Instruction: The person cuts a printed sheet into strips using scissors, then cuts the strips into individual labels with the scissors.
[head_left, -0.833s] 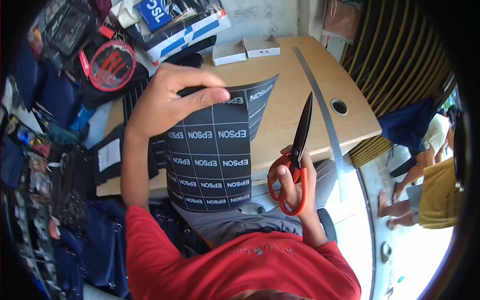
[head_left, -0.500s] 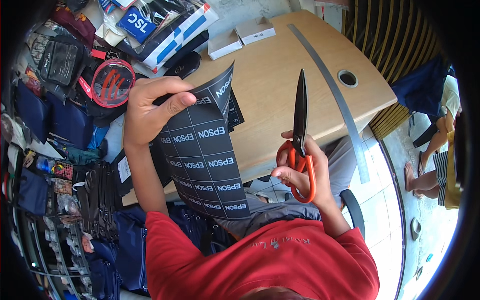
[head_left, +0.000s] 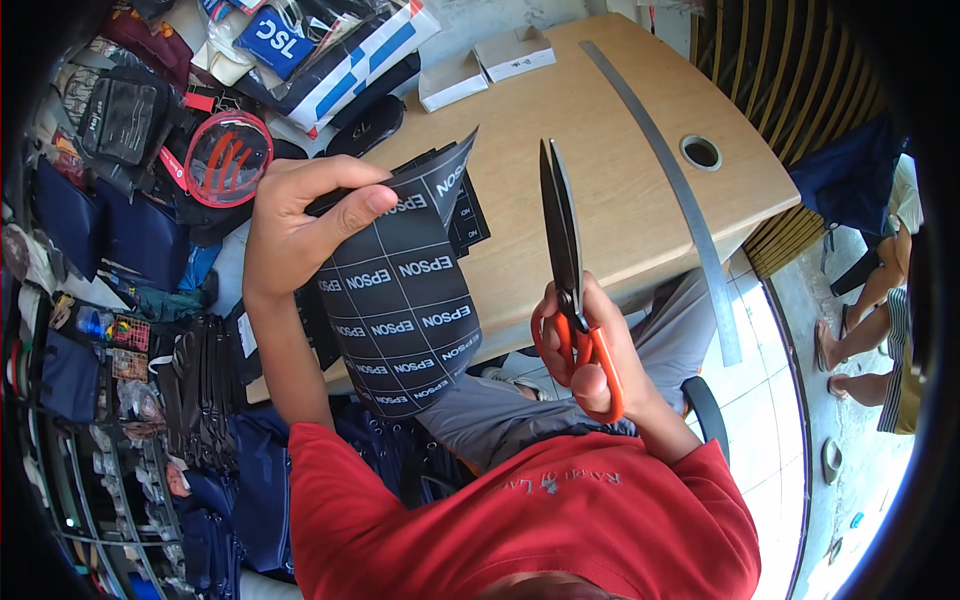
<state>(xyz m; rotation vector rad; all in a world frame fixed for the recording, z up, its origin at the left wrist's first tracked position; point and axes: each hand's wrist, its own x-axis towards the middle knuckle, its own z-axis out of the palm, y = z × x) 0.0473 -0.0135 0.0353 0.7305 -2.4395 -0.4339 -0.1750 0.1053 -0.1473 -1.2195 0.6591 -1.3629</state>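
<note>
Thumb and fingers of my left hand pinch the upper edge of a black sheet printed with a grid of white lettering. The sheet hangs down in a curve, and one top corner sticks up to the right. My right hand grips the orange handles of a pair of scissors. Their dark blades point away from me with a narrow gap at the tips, to the right of the sheet and apart from it. More black printed pieces lie on the table partly behind the sheet.
A long metal ruler lies along the right of the wooden table and juts past its near edge. A round hole and white open boxes are farther back. Bags and pouches crowd the left. Another person's legs show at right.
The scissors have moved left toward the sheet, and their blades have parted slightly. The sheet's lower end has curled and shifted left, while my left hand has stayed nearly still.
</note>
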